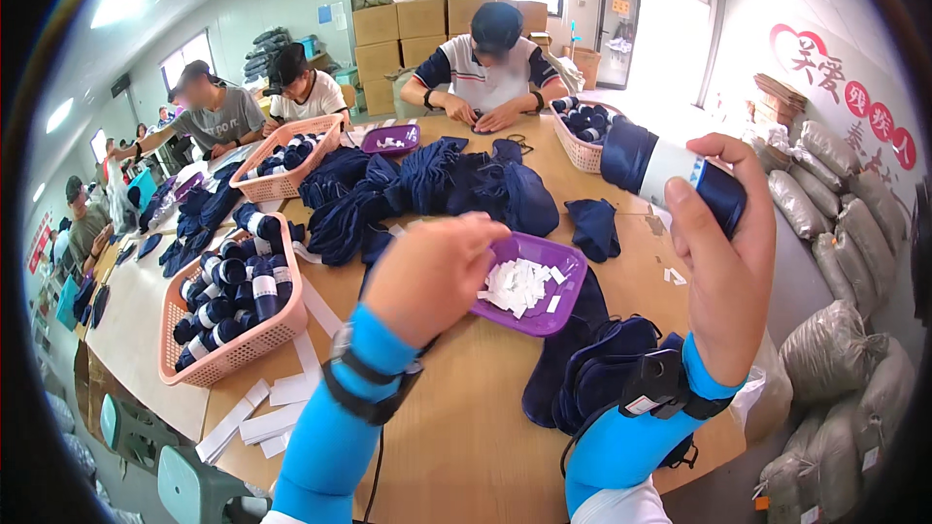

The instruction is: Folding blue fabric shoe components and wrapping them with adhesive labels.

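Observation:
My right hand (730, 267) is raised at the right, its fingers and thumb wrapped round a rolled navy fabric bundle (629, 151) with a white paper band about its middle. My left hand (422, 277) is over the table, at the left edge of a purple tray (544, 323). Its fingers are drawn together; anything between them is too small or hidden to make out. In the tray lies a heap of small white labels (519, 283). Flat navy fabric pieces (602, 378) are stacked beside the right forearm, partly covered by it.
A pink basket (243, 338) of banded navy rolls stands at the left, with white paper strips (238, 422) near it. Beyond are a navy fabric heap (427, 184), two more pink baskets and another purple tray (390, 139). A person (490, 68) works opposite; others sit at the left.

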